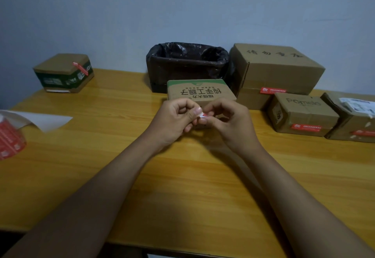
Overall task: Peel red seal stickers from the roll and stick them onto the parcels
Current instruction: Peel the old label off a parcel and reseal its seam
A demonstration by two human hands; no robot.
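Note:
My left hand (178,117) and my right hand (225,119) meet at the table's middle, both pinching a small red seal sticker (203,115) between the fingertips. Its white backing shows at one edge. Just behind my hands sits a brown parcel with a green top edge (199,92). The roll of red stickers (9,136) lies at the far left edge, with a white strip of backing paper (46,120) trailing from it.
A bin lined with a black bag (186,63) stands at the wall. Three parcels on the right, a large (274,69), a small (302,113) and a partly cut-off one (353,119), carry red stickers. Another stickered parcel (63,73) sits back left on the wooden table (182,176).

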